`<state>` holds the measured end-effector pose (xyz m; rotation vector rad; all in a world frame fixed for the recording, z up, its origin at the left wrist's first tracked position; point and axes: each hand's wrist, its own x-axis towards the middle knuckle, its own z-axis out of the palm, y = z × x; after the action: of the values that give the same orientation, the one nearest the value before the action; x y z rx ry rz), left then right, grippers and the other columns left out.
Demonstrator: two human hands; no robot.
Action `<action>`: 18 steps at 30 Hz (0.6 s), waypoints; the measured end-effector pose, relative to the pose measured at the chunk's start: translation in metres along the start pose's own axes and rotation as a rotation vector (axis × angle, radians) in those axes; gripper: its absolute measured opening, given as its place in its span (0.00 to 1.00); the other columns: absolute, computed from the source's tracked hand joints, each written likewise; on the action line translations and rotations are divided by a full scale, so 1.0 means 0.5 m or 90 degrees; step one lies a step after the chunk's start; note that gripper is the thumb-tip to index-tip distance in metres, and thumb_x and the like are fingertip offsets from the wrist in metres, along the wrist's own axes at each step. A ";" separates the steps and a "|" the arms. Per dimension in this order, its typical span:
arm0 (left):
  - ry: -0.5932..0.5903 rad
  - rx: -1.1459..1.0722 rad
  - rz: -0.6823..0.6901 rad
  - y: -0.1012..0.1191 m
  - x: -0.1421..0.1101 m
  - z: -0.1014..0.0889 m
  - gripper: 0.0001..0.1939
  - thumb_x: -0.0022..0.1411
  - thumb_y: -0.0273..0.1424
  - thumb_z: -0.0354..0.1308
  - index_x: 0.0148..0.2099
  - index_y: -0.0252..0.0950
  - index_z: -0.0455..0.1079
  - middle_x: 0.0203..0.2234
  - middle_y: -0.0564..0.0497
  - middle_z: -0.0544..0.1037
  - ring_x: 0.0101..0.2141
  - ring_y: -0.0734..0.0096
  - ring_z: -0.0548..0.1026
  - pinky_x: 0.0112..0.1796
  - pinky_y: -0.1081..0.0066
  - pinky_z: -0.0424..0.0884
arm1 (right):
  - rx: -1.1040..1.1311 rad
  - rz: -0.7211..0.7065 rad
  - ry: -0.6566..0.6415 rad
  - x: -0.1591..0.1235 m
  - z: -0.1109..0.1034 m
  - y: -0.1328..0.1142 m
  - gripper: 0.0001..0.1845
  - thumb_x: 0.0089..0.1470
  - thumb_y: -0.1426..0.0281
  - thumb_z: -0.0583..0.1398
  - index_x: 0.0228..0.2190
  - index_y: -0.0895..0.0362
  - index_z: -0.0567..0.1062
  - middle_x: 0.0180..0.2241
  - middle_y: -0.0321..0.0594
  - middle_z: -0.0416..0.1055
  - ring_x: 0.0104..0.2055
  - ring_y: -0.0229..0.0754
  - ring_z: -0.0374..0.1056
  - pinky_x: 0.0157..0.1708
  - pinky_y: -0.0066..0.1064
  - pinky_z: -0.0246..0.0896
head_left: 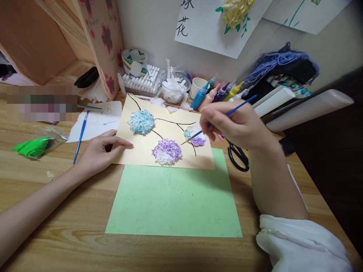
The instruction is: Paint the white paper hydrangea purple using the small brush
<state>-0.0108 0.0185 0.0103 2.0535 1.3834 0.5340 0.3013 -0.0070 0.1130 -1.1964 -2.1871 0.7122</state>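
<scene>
My right hand (pixel 232 122) pinches a thin blue paintbrush (pixel 241 104); its tip reaches down toward a small flower-shaped palette (pixel 195 136) with purple and blue paint. My left hand (pixel 99 151) rests with loosely curled fingers on the left edge of a cream paper sheet (pixel 141 149), holding nothing. On that sheet sit a blue tissue flower (pixel 141 121) and a purple-and-white tissue flower (pixel 166 151), joined by drawn black stems. A green paper sheet (pixel 176 200) lies in front of it.
Black scissors (pixel 238 156) lie right of the cream sheet. A second blue brush (pixel 80 138) and a green packet (pixel 35 146) lie at left. Paint bottles (pixel 211 94), a bowl of white scraps (pixel 173 90), a marker box (pixel 143 81) and a tape roll (pixel 134 62) line the wall.
</scene>
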 end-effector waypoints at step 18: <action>0.017 0.005 0.000 -0.004 0.001 0.002 0.13 0.60 0.33 0.54 0.39 0.37 0.80 0.25 0.55 0.62 0.25 0.73 0.63 0.28 0.71 0.59 | -0.195 0.157 -0.056 0.015 -0.020 0.076 0.26 0.62 0.56 0.52 0.17 0.55 0.68 0.14 0.33 0.68 0.15 0.32 0.59 0.22 0.31 0.52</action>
<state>-0.0112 0.0193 0.0082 2.0607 1.4027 0.5585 0.3266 0.0191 0.0965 -1.6390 -2.3057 0.5459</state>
